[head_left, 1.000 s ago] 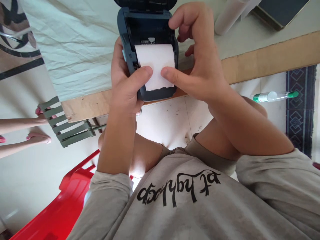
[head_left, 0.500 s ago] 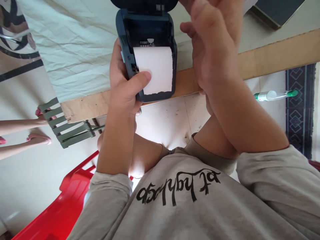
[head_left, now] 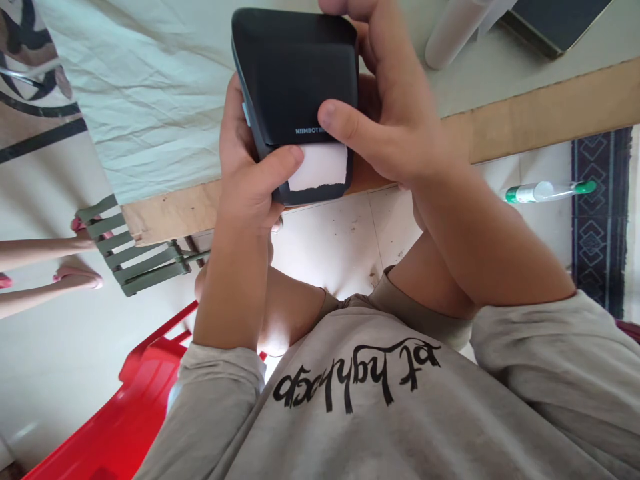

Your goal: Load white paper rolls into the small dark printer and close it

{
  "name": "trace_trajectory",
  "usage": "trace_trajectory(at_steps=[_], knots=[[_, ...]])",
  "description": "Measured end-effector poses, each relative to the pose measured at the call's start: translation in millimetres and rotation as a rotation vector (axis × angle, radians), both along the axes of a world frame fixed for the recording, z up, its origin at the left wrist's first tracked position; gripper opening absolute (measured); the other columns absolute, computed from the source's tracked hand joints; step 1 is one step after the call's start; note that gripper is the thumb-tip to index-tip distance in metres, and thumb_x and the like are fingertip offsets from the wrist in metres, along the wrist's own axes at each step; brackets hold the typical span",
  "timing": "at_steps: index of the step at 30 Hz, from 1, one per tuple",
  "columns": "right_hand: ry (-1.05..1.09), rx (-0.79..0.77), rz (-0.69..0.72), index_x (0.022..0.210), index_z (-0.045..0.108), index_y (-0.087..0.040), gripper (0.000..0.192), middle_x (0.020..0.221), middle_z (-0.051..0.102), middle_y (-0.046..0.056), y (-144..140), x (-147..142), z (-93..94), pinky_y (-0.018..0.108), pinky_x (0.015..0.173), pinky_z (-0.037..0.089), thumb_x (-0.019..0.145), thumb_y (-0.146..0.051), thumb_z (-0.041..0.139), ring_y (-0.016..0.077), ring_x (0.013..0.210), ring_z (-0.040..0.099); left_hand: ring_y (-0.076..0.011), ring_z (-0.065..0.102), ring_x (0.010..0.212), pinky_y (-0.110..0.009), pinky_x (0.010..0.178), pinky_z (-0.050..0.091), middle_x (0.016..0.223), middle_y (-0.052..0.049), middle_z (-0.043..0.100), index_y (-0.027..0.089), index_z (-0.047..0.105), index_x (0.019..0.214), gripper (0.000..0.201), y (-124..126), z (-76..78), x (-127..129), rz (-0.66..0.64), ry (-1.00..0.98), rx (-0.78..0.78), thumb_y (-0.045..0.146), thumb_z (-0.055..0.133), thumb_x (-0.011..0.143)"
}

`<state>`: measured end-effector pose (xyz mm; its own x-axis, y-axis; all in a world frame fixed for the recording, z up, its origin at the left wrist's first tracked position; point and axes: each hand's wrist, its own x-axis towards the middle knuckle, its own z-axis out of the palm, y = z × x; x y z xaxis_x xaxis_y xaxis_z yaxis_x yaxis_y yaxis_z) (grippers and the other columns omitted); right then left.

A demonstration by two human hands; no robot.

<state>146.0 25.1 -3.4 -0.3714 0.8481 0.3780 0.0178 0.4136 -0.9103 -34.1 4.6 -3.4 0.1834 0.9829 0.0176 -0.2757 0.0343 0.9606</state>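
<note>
My left hand (head_left: 250, 173) grips a small dark label printer (head_left: 295, 80) from its left side, thumb lying on the white paper strip (head_left: 320, 167) that sticks out of its front. My right hand (head_left: 390, 113) is wrapped over the printer's lid from the right, thumb pressing the lid near its front edge. The lid lies down over the body. I hold the printer above the edge of a wooden table (head_left: 540, 113).
A pale cloth (head_left: 150, 87) covers the table. A white roll (head_left: 453, 30) and a dark flat object (head_left: 555, 23) lie at the back right. On the floor are a green-capped pen (head_left: 550, 192), a red plastic chair (head_left: 125, 413), a green slatted piece (head_left: 130, 250). Another person's feet (head_left: 60, 273) show at the left.
The printer's lid was open with the paper roll showing; my right hand went up to the lid and brought it down over the roll. Only the strip's end shows now.
</note>
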Motion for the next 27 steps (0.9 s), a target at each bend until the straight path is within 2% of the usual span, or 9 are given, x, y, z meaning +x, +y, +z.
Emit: trace_trajectory(at_steps=[4,8,12,15,17,23,27], knots=[[0.042,-0.051,0.020,0.131,0.030,-0.003,0.068,0.135,0.041,0.009,-2,-2,7.1,0.008,0.074,0.045,0.083,-0.044,0.056,0.0010,0.113,0.048,-0.0232,0.064,0.088,-0.041,0.082,0.056,0.106,-0.008,0.066,0.020,0.054,0.115,0.060,1,-1.7,-1,-0.059,-0.072,0.054,0.038,0.083,0.065],[0.070,-0.060,0.043,0.131,0.031,-0.001,0.071,0.135,0.041,0.009,2,0,5.0,0.008,0.078,0.047,0.081,-0.042,0.060,0.0019,0.116,0.048,-0.0257,0.064,0.097,-0.038,0.077,0.056,0.109,-0.009,0.066,0.019,0.053,0.114,0.049,-1,0.7,3,-0.029,-0.102,0.049,0.036,0.076,0.074],[0.081,-0.047,0.038,0.132,0.031,0.000,0.075,0.135,0.041,0.009,4,-1,0.0,0.007,0.074,0.047,0.079,-0.043,0.062,0.0037,0.120,0.047,-0.0255,0.067,0.092,-0.036,0.070,0.056,0.103,-0.006,0.067,0.025,0.052,0.116,0.051,-3,1.9,6,-0.006,-0.099,0.005,0.035,0.076,0.071],[0.081,-0.027,0.028,0.132,0.032,0.000,0.076,0.135,0.041,0.009,5,-2,-2.4,0.008,0.077,0.047,0.079,-0.046,0.060,0.0044,0.122,0.046,-0.0253,0.067,0.095,-0.036,0.070,0.057,0.104,-0.004,0.067,0.030,0.054,0.112,0.043,-4,2.8,5,-0.002,-0.086,-0.015,0.032,0.072,0.073],[0.075,-0.014,0.022,0.132,0.032,0.000,0.076,0.136,0.040,0.009,5,-2,-2.9,0.008,0.077,0.047,0.079,-0.048,0.059,0.0049,0.123,0.046,-0.0256,0.068,0.089,-0.037,0.066,0.057,0.103,-0.005,0.068,0.031,0.054,0.113,0.043,-4,3.6,4,-0.015,-0.068,-0.047,0.032,0.071,0.073],[0.040,-0.009,0.011,0.133,0.031,0.002,0.078,0.139,0.039,0.010,5,-2,-1.2,0.012,0.096,0.052,0.080,-0.049,0.057,0.0057,0.130,0.042,-0.0236,0.068,0.078,-0.036,0.061,0.058,0.096,-0.005,0.067,0.029,0.050,0.118,0.045,-6,5.0,6,0.005,-0.042,-0.068,0.032,0.066,0.075],[0.017,-0.016,0.013,0.133,0.031,0.000,0.076,0.139,0.039,0.010,4,-2,-0.3,0.008,0.080,0.050,0.080,-0.047,0.058,0.0064,0.128,0.044,-0.0234,0.068,0.080,-0.034,0.057,0.057,0.099,-0.004,0.067,0.030,0.051,0.116,0.042,-6,5.7,8,0.017,-0.016,-0.056,0.030,0.065,0.076]])
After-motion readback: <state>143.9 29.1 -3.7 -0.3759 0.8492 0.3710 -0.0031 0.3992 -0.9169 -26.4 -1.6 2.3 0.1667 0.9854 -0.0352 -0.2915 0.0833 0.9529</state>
